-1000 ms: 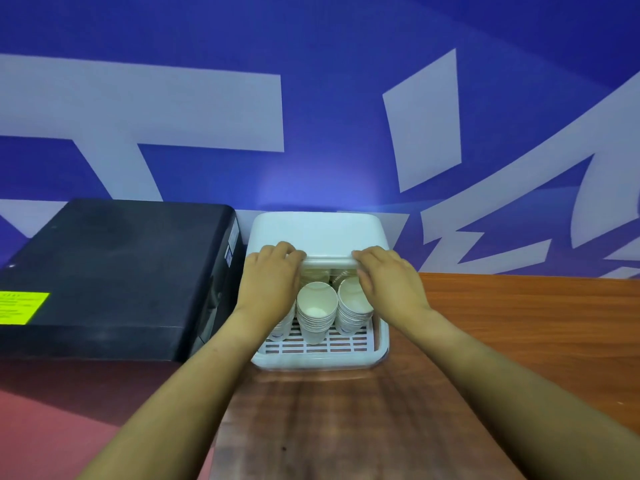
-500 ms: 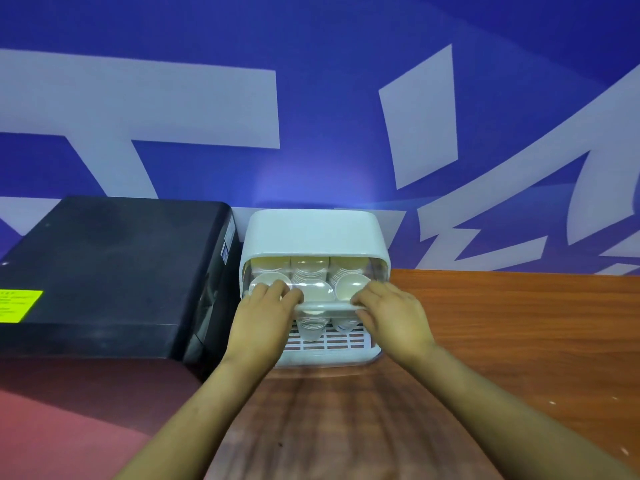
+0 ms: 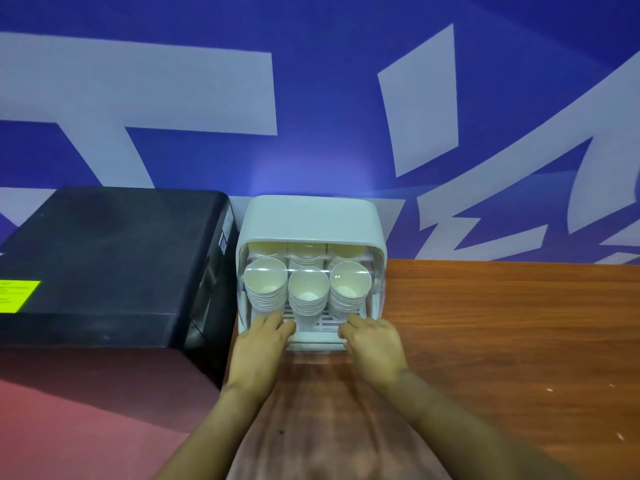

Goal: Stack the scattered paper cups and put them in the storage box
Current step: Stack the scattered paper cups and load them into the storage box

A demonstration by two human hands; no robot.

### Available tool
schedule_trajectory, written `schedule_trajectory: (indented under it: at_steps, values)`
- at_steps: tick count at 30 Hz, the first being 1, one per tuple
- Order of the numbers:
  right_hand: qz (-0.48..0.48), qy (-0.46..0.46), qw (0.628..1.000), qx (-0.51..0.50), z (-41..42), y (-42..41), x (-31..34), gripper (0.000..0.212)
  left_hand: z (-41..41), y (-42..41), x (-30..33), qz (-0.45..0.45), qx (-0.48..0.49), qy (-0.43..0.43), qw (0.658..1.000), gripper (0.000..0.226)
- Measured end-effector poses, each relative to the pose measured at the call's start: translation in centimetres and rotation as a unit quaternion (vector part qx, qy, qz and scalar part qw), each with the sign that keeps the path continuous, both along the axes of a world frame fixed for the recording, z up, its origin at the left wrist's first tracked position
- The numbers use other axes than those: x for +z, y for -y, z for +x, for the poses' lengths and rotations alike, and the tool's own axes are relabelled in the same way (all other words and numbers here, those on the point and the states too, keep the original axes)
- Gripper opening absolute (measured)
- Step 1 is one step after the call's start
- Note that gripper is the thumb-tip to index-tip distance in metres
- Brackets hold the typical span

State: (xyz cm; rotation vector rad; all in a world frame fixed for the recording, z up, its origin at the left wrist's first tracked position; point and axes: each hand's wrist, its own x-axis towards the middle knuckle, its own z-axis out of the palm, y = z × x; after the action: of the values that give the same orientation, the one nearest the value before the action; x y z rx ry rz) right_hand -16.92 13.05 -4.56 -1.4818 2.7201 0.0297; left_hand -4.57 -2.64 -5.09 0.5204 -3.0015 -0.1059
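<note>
**Both hands at the storage box's lid**

A black machine (image 3: 104, 258) sits leftmost. Beside it on the wooden table (image 3: 502, 323), the white storage box (image 3: 311, 220) holds stacked paper cups (image 3: 308, 292). The left hand (image 3: 258, 344) and right hand (image 3: 374, 341) grasp the clear lid's (image 3: 377, 289) lower edge.

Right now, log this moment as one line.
phase: closing box | left hand: on clear cover's bottom edge | right hand: same | cover: down | cups: stacked inside box

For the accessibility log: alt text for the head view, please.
Two hands, left hand and right hand, grip the lower front edge of a white storage box whose clear cover is down over stacks of paper cups. It sits on a wooden table beside a black machine.
</note>
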Motion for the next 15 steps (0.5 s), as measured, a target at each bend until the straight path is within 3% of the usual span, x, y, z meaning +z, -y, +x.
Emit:
schedule_trajectory:
  at_steps: [7, 10, 12, 15]
  values:
    - [0.028, 0.000, 0.999, -0.025, 0.4, 0.0, -0.9, 0.048, 0.0, -0.1, -0.8, 0.016, 0.017, 0.015, 1.000, 0.055]
    - [0.018, -0.014, 1.000, -0.013, 0.2, -0.1, -0.4, 0.040, -0.1, 0.0, -1.0, 0.019, 0.018, 0.014, 1.000, 0.053]
    - [0.009, 0.011, 1.000, 0.014, 0.1, -0.4, 0.4, 0.022, 0.0, -0.2, -0.6, 0.027, 0.023, 0.023, 0.999, 0.046]
    - [0.065, 0.087, 0.994, 0.017, -0.2, -0.6, 2.3, 0.035, -0.2, -0.3, 1.0, 0.045, 0.036, 0.079, 0.995, 0.032]
